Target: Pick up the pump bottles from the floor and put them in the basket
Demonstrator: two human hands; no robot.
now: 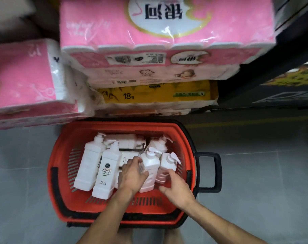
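Observation:
A red plastic basket (65,166) stands on the grey floor right below me. Several white pump bottles lie and lean inside it. Two labelled bottles (106,171) rest at the left. My left hand (132,175) is inside the basket, its fingers wrapped on the left side of an upright white pump bottle (150,170). My right hand (176,186) hovers just right of it with fingers spread, touching or nearly touching another white pump bottle (167,166). No bottle is visible on the floor.
Stacked pink packs of toilet paper (149,32) and a yellow pack (155,94) rise just behind the basket. Another pink pack (24,76) sits at the left. The basket's black handle (209,172) sticks out to the right. Dark shelving stands at the right.

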